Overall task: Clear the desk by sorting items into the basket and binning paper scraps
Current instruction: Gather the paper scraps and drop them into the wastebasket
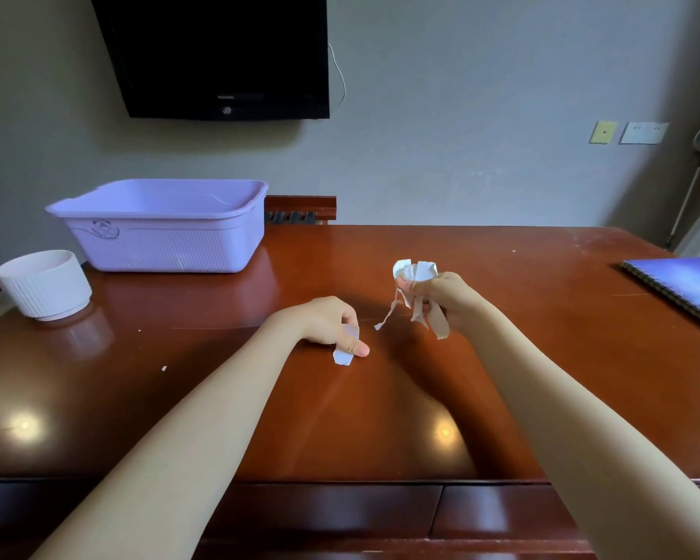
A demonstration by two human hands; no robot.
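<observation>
From the head view, the left hand [328, 323] sits at the centre of the frame, low over the desk [562, 297], thumb and curled fingers pinching a small paper scrap [343, 355]; whether the scrap touches the wood is hard to tell. Just right of it and a little higher, the right hand [441, 297] is clenched round a bunch of torn paper [415, 272] — crumpled ends stick up above the fist and thin strips hang below it; how many pieces it holds is hidden by the fingers. A tiny white fleck [163, 368] lies at the left of the desk, well apart from both hands. The lilac basket [162, 236] stands at the upper left of the desk; its inside is mostly hidden by the near wall. A white ribbed tub [43, 282] stands near it at the left edge — its contents are out of sight. A blue spiral notebook [679, 286] is cut off at the right edge; a dark screen [219, 54] is cut off at the top.
</observation>
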